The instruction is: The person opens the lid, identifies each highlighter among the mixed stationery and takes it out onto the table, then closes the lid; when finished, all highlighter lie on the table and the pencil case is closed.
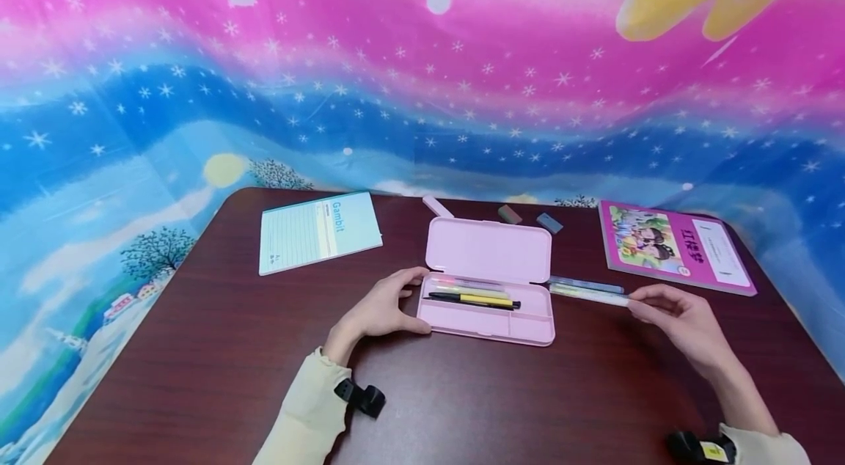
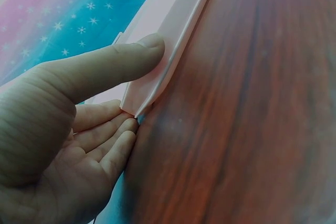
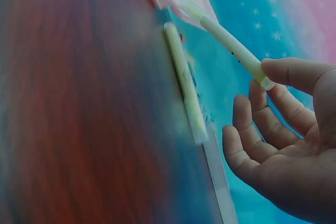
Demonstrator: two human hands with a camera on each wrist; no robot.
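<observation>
A pink pencil case (image 1: 434,320) lies with its lid (image 1: 488,251) raised. Inside it are a black-and-yellow pen (image 1: 485,301) and a few pale pens behind. My left hand (image 1: 383,305) holds the case's left end, thumb at the front corner and fingers round the back; the left wrist view shows the thumb against the case wall (image 2: 173,35). Between thumb and fingertips, my right hand (image 1: 689,322) pinches the end of a pale, yellow-green pen (image 3: 233,45), its far end pointing at the case's right side. Below it a second pen (image 3: 184,80) lies on the table.
At the back left of the dark table (image 1: 462,406) lies a light blue notebook (image 1: 320,230). A pink book (image 1: 673,245) is at the back right. Behind the lid sit a small pink block (image 1: 439,207), a brown-green block (image 1: 510,214) and a grey-blue block (image 1: 549,223).
</observation>
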